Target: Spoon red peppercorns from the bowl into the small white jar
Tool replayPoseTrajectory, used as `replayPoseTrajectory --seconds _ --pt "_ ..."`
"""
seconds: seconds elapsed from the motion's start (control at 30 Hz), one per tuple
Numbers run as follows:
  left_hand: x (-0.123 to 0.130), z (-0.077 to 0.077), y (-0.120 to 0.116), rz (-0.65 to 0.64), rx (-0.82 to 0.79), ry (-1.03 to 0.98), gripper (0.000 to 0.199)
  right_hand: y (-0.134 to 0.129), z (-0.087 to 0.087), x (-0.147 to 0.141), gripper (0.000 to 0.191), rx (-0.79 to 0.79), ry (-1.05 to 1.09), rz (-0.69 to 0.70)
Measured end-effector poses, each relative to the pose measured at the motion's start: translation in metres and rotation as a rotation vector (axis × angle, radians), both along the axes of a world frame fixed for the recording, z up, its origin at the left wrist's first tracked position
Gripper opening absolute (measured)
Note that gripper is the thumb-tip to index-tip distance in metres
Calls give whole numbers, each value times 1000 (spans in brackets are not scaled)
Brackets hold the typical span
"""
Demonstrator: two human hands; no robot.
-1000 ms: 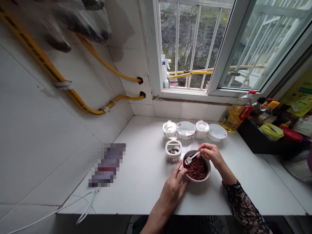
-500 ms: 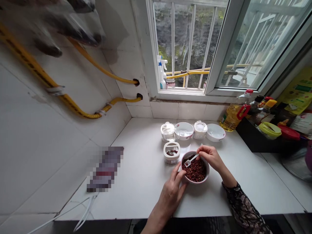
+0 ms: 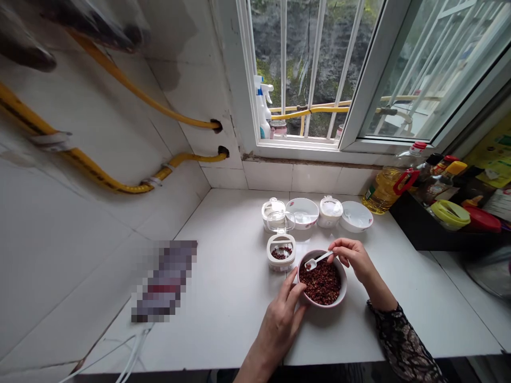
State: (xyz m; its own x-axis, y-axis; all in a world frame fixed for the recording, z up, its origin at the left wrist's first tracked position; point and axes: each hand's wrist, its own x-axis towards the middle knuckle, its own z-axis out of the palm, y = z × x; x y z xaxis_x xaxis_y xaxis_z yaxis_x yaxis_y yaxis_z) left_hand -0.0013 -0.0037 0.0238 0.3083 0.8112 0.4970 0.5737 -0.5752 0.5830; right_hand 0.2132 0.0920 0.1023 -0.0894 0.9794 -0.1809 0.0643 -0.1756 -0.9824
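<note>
A bowl [image 3: 324,284] of dark red dried grains stands on the white counter [image 3: 223,298]. My left hand [image 3: 282,314] grips its left rim, thumb and fingers along the side. Over the bowl my right hand [image 3: 351,256] pinches the handle of a small white spoon [image 3: 312,264], whose tip lies over the grains with a little in it. Just left of the bowl sits an open square jar [image 3: 281,252] with some of the same grains inside and its clear lid raised at the back.
Behind are two lidded white jars [image 3: 330,212] and two white bowls [image 3: 356,217]. An oil bottle [image 3: 383,186] and a black condiment box [image 3: 415,226] stand at the right. A blurred dark object [image 3: 165,282] with white cables lies left.
The view has shifted slightly. The spoon's tip has risen a little toward the bowl's upper left rim, and my right hand has moved slightly right with it. My left hand keeps its hold.
</note>
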Motion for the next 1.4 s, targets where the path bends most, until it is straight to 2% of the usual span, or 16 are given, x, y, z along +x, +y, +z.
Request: replayPoseTrajectory --seconds 0.17,0.3,0.4,0.5,0.57,0.63,0.7,0.77,0.87,0.97,1.03,1.2,1.4 --pt "-2 3 3 -31 -17 -1 41 -2 10 -8 19 128 18 -88" --pt "-3 1 6 -42 -17 6 44 -11 18 -28 19 350 -87 -102" --pt "-4 -1 8 -43 -12 8 46 -16 14 -47 13 650 -264 -34" --pt "-4 -2 8 -43 -10 20 51 -18 8 -54 22 1048 -514 182" --pt "-5 -2 9 -51 -5 22 51 -19 10 -50 24 1144 -580 205" --pt "-5 -2 9 -61 -7 10 48 -19 15 -38 20 1069 -573 101" --pt "-5 -1 9 -68 -17 -9 45 -20 21 -24 15 914 -550 17" --pt "-4 -1 8 -69 -32 -22 44 -20 23 -12 14 751 -558 18" --pt "-4 -1 8 -64 -38 -23 44 -20 18 -5 18 555 -566 87" --pt "-5 -1 8 -56 -19 -5 42 -20 8 -9 18 377 -459 146" --pt "-5 0 9 -53 -18 5 39 -20 4 -12 16 288 -369 130" --pt "-6 0 9 -45 -3 13 36 -18 4 -9 16 195 -281 38" --pt "-5 2 9 -39 0 17 33 -18 6 -5 16 245 -322 -23"
